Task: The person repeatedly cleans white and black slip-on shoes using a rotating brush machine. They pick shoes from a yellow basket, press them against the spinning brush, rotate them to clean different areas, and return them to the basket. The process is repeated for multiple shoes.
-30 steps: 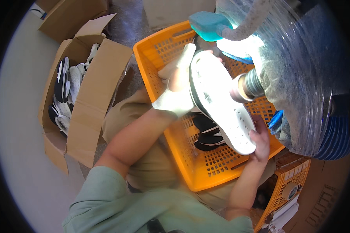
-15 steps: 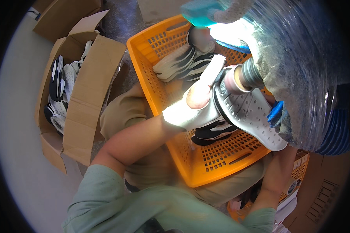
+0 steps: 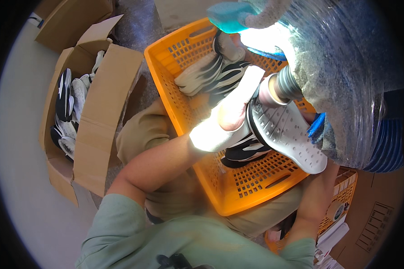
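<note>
My left hand (image 3: 226, 119), in a white glove or wrap with some bare skin showing, closes on a white shoe sole (image 3: 289, 130). The sole has a black-lined edge and a holed, ridged underside. It lies against a round roller (image 3: 270, 91) on a ribbed grey spindle (image 3: 289, 84). My right forearm (image 3: 316, 197) reaches up behind the sole's lower end. That hand's fingers are hidden by the sole and the plastic-wrapped machine (image 3: 341, 89). Below the sole, an orange basket (image 3: 229, 202) holds several black-and-white soles (image 3: 199, 74).
An open cardboard box (image 3: 105, 107) with more soles stands at the left. At the top, a teal piece (image 3: 229, 17) sits beside a grey knitted shape (image 3: 268, 13) resembling gloved fingers. A blue ribbed hose (image 3: 386, 150) hangs at the right, above another orange basket (image 3: 345, 193).
The sole has shifted slightly left against the roller, and my left hand has tilted a little with it. The head view has moved slightly.
</note>
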